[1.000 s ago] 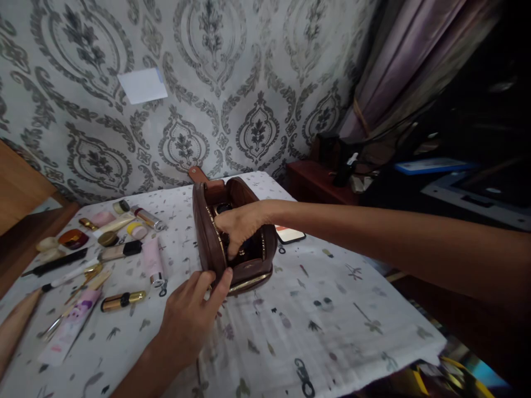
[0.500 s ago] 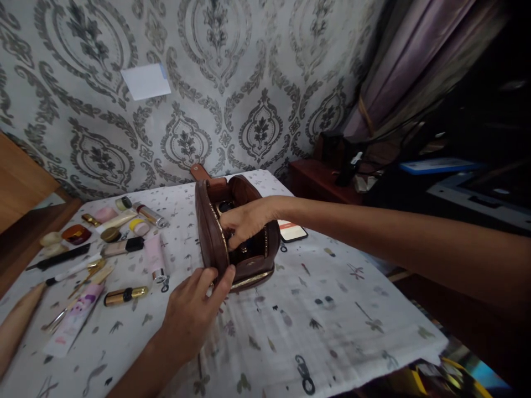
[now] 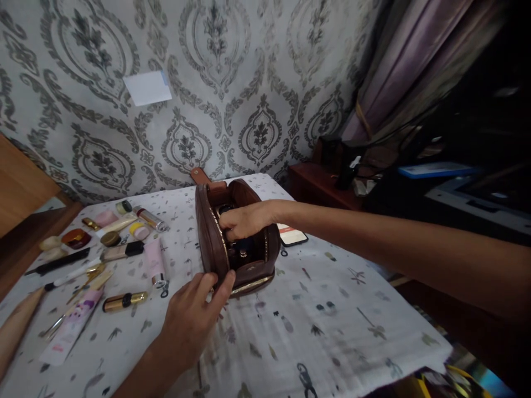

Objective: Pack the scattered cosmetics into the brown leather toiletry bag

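Note:
An unzipped brown makeup bag (image 3: 209, 235) stands on the cloth-covered table, its flap strap toward the wall. My left hand (image 3: 193, 309) grips the bag's near left corner, thumb and fingers on its edge. Inside the opening is my right hand (image 3: 243, 221), its fingers bent downward and the tips hidden; whatever they hold is out of sight. Dark items, one with a shiny metallic part (image 3: 243, 254), show in the bag below that hand. Left of the bag lie a pink tube (image 3: 154, 262) and a black-and-gold cosmetic tube (image 3: 124, 301).
More cosmetics lie at the left, among them a foundation bottle (image 3: 122, 251), a purple-and-white tube (image 3: 72, 329), a red-brown compact (image 3: 76, 238) and several brushes. A phone (image 3: 292, 234) rests right of the bag. Behind is a patterned wall (image 3: 224, 110).
My right hand has shifted slightly inside the bag, and more of the dark items below it shows. The left hand keeps its place at the bag's corner.

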### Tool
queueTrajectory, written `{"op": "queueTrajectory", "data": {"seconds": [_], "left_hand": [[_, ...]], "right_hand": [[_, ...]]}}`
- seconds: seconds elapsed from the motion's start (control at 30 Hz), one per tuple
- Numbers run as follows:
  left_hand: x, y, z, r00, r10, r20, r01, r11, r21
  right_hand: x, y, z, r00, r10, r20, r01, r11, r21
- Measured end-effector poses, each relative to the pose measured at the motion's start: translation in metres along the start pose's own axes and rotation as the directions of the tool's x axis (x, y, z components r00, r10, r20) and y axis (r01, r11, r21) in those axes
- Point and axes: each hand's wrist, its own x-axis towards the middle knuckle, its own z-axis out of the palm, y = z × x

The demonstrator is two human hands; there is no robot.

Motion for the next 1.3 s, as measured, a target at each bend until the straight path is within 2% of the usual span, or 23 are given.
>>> {"op": "queueTrajectory", "data": {"seconds": [0.2, 0.43, 0.63, 0.77, 1.03, 1.17, 1.3], "left_hand": [[-0.004, -0.0018, 0.0007, 0.999, 0.008, 0.031, -0.008, 1.0, -0.008], [-0.0072, -0.0033, 0.0017, 0.999, 0.001, 0.049, 0.0, 1.0, -0.025], [-0.0009, -0.0026, -0.0013, 1.0, 0.011, 0.005, -0.01, 0.999, -0.044], [-0.0006, -0.0023, -0.0026, 1.0, 0.001, 0.021, 0.0, 1.0, -0.032], [-0.0018, -0.0031, -0.0035, 0.999, 0.006, 0.048, -0.004, 0.999, -0.033], [0.0001, -0.0034, -0.0037, 0.999, 0.012, 0.033, -0.011, 0.999, -0.034], [0.0007, -0.0046, -0.0042, 1.0, 0.024, 0.02, -0.024, 0.999, -0.026]], "right_hand": [[0.0024, 0.0014, -0.0022, 0.993, 0.092, -0.068, -0.095, 0.995, -0.042], [0.0028, -0.0011, -0.0002, 0.994, 0.083, -0.066, -0.08, 0.995, 0.057], [0.0061, -0.0017, 0.0015, 0.991, 0.105, -0.085, -0.098, 0.991, 0.091], [0.0065, -0.0023, 0.0012, 0.995, 0.075, -0.072, -0.067, 0.993, 0.1], [0.0053, -0.0028, 0.003, 0.989, 0.109, -0.105, -0.092, 0.984, 0.153], [0.0061, -0.0018, 0.0049, 0.992, 0.083, -0.098, -0.069, 0.988, 0.14], [0.007, -0.0026, 0.0038, 0.986, 0.083, -0.141, -0.066, 0.99, 0.122]]}}
